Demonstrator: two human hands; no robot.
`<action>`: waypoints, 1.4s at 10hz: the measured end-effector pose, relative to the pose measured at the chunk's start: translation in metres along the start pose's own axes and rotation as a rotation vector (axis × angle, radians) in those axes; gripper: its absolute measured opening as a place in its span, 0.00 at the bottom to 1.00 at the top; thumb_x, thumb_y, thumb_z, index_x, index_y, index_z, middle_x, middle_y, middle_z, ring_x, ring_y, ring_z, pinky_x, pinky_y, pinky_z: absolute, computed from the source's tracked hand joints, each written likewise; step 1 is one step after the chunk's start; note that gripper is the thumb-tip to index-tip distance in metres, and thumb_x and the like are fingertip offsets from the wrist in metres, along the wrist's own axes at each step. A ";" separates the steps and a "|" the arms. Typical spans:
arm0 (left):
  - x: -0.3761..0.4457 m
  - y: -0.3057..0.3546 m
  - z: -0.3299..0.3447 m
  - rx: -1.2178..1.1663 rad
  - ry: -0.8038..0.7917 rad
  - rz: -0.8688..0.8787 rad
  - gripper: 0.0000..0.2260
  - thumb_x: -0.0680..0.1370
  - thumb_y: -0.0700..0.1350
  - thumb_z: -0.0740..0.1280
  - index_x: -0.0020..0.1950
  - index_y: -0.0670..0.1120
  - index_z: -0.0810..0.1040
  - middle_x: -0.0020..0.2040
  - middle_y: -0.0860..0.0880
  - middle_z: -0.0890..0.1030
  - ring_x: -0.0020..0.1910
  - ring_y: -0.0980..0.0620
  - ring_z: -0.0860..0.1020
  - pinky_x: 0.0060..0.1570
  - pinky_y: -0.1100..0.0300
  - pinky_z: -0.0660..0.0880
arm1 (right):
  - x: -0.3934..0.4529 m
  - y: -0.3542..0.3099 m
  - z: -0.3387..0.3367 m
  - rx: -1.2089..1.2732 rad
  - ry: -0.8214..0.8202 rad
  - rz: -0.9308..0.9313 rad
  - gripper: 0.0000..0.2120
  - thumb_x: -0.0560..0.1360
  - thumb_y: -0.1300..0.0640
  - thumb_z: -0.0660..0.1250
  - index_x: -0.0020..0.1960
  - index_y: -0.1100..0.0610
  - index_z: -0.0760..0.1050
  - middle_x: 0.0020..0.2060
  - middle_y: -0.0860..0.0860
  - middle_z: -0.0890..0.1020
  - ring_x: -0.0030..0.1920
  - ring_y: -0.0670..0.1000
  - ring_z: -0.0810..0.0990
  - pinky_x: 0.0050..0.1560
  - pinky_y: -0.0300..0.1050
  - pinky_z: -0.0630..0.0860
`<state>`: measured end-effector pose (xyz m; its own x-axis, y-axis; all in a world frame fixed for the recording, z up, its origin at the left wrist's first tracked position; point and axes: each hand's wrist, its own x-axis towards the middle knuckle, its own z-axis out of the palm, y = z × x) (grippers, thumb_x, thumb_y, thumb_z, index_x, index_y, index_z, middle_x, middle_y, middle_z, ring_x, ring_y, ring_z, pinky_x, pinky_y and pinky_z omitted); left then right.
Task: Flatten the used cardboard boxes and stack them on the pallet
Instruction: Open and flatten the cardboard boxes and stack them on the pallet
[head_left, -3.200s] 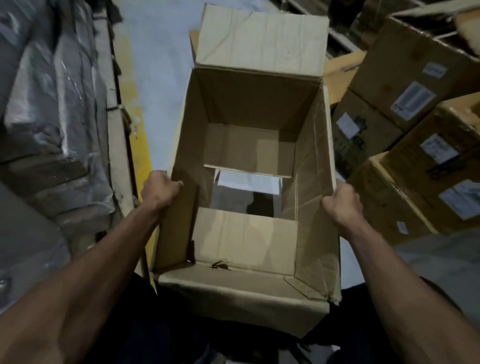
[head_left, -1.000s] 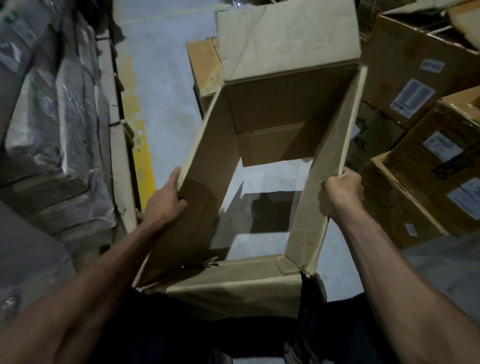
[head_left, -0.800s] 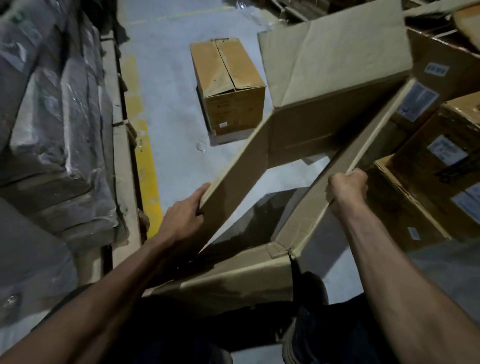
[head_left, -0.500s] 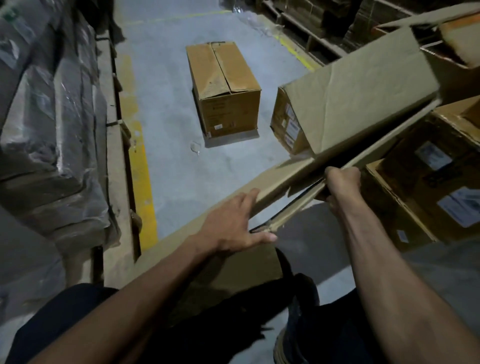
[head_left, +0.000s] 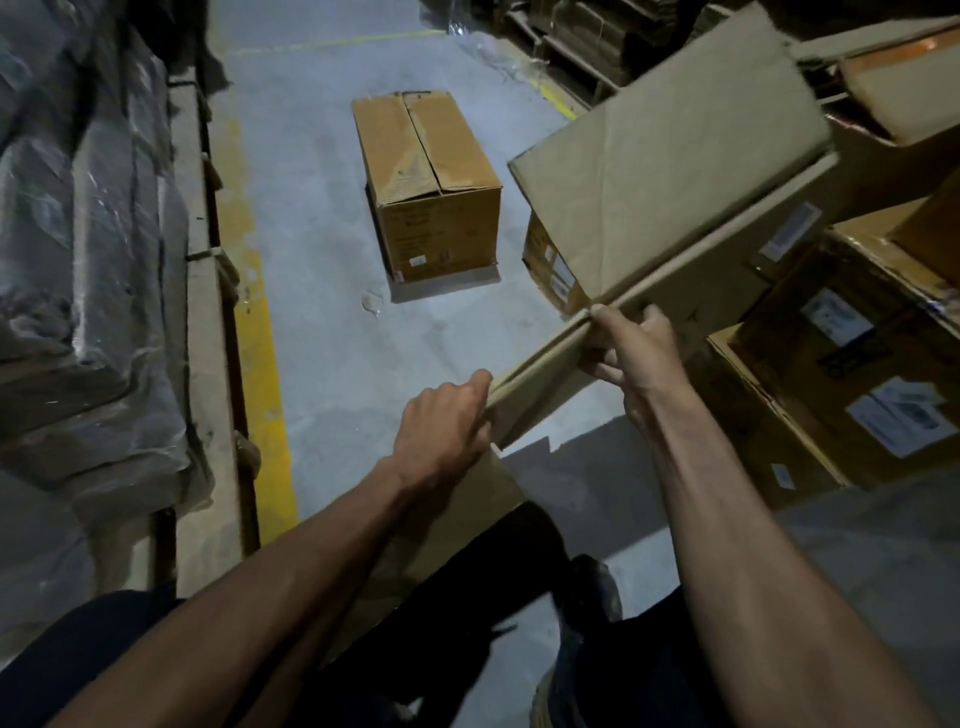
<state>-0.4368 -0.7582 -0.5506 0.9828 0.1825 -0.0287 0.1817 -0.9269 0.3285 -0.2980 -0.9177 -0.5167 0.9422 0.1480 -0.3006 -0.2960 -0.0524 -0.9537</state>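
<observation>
1. Fingers (head_left: 602, 340) of the right hand (head_left: 636, 358) are curled round the folded edge of the collapsed box (head_left: 670, 182) — thumb on the near face, fingertips wrapped under the crease. Left hand (head_left: 441, 431) is closed over the same edge lower down, knuckles up; whether its fingertips hook behind the board I can't tell.
2. Box sits in front of the body, nearly flat, held edge-on. Long axis runs from low-left by the person's legs up to the far right, where a loose flap fans out over the stacked boxes (head_left: 857, 364).
3. Both hands are on the near half of that axis, left below right, close together — the far end is unsupported and overhangs a lot.
4. Judgement: panels look pressed together, so flattening is about done; next comes carrying it to the pallet. No pallet stack is clearly visible from here.
5. Risk, as I read it: far flap may catch the stacked boxes when the sheet swings.
6. A sealed box (head_left: 426, 187) stands on the floor ahead, well apart from the hands.
</observation>
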 end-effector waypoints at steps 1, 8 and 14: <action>0.006 -0.008 -0.016 -0.184 0.111 -0.022 0.05 0.81 0.46 0.65 0.52 0.48 0.70 0.45 0.47 0.78 0.40 0.50 0.74 0.38 0.60 0.69 | -0.001 -0.001 0.005 -0.041 -0.123 -0.042 0.31 0.80 0.58 0.67 0.79 0.49 0.57 0.72 0.53 0.72 0.67 0.52 0.77 0.62 0.54 0.77; 0.113 -0.115 -0.116 -1.190 0.854 -0.528 0.07 0.77 0.45 0.72 0.48 0.42 0.79 0.47 0.45 0.83 0.42 0.50 0.81 0.45 0.55 0.80 | -0.023 0.061 0.003 0.258 -0.102 0.584 0.29 0.72 0.50 0.77 0.67 0.61 0.74 0.56 0.59 0.84 0.54 0.59 0.83 0.41 0.53 0.84; 0.120 -0.189 -0.008 -1.489 0.369 -0.902 0.50 0.57 0.65 0.82 0.72 0.43 0.71 0.64 0.42 0.80 0.54 0.41 0.84 0.44 0.44 0.83 | 0.000 0.067 0.015 0.807 0.021 0.444 0.31 0.67 0.71 0.70 0.70 0.61 0.74 0.58 0.60 0.84 0.55 0.60 0.85 0.50 0.57 0.83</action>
<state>-0.3537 -0.5586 -0.6081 0.5090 0.6686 -0.5421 0.2216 0.5068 0.8331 -0.3200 -0.9061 -0.5804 0.7161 0.2603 -0.6476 -0.6434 0.6059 -0.4679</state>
